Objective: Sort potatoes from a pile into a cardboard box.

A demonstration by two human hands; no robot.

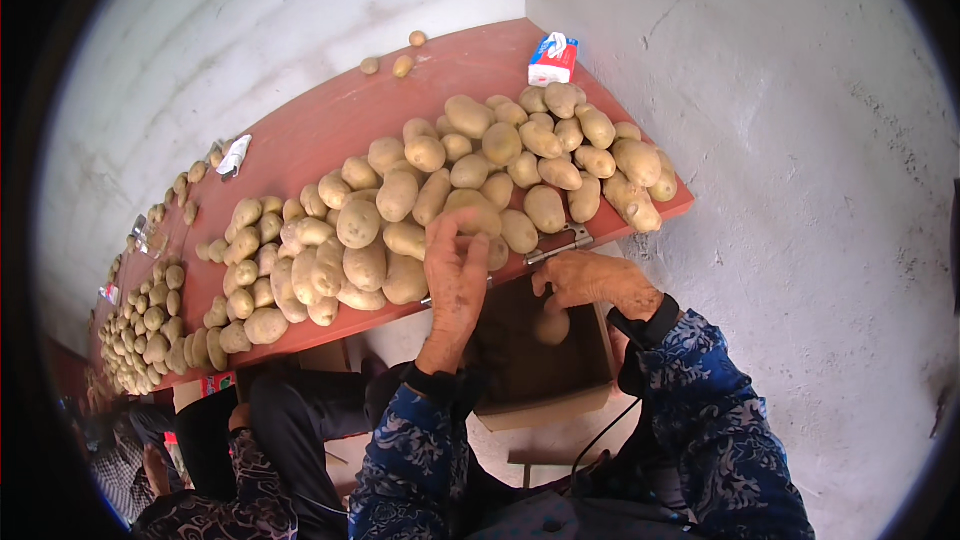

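Note:
My left hand (458, 275) is over the front edge of the pile on the table, its fingers bent against a tan potato (478, 210) that looks slightly blurred. The fingers partly cover that potato's lower side. To its right, my right hand (590, 282) hangs just past the table edge, beside a metal hinge (560, 243). Its fingers are loosely bent and apart, with nothing in them. Below it, a blurred potato (551, 327) is in the air over or inside an open cardboard box (545, 410). The box's dark inside hides most of what it holds.
Many potatoes cover the reddish-brown table (310, 130), with smaller ones (150, 325) heaped at the far left. A tissue pack (554, 58) stands at the back corner by the wall (760, 140). Another person's dark-trousered legs (310, 405) are close on my left.

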